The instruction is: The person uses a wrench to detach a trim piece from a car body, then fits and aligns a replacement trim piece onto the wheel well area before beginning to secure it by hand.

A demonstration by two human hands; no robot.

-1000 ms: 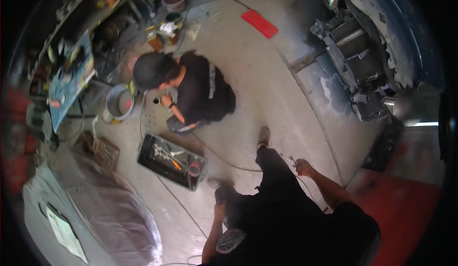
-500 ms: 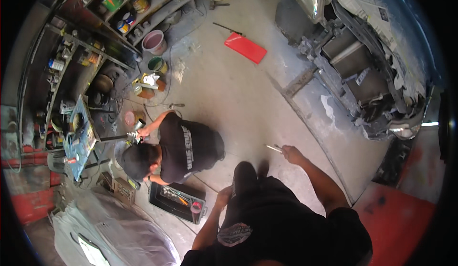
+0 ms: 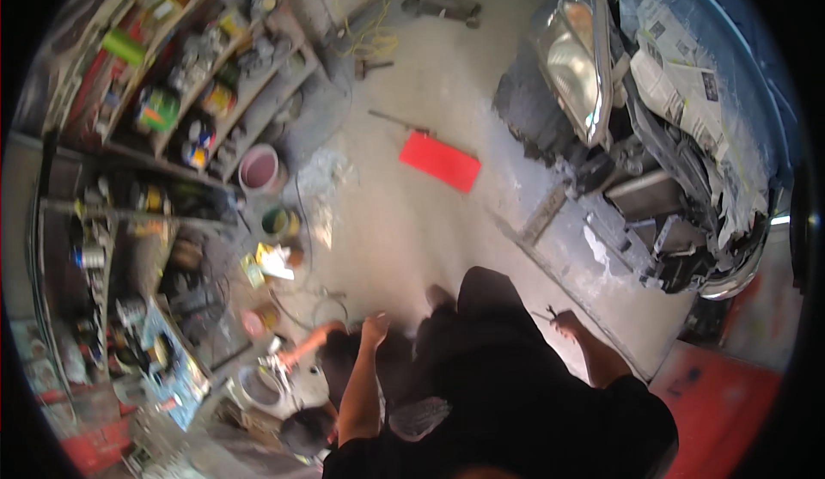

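Holding slim, metallic-looking hand tool [image 3: 551, 315] clamped in right hand [image 3: 566, 324], at right side; cannot tell grip of left hand [image 3: 375, 329]. Apparently in carrying step; next, likely requires footing clear of flat, red, rectangular panel [image 3: 439, 161] ahead.

Slim, dark, rod-like tool [image 3: 543, 315] in right hand [image 3: 567, 324]: blurred, kind unclear. Black-shirted co-worker [image 3: 337, 363]: partly hidden by bare left forearm [image 3: 362, 393]. Curved blue car panel [image 3: 756, 67]: cut off, right rim.
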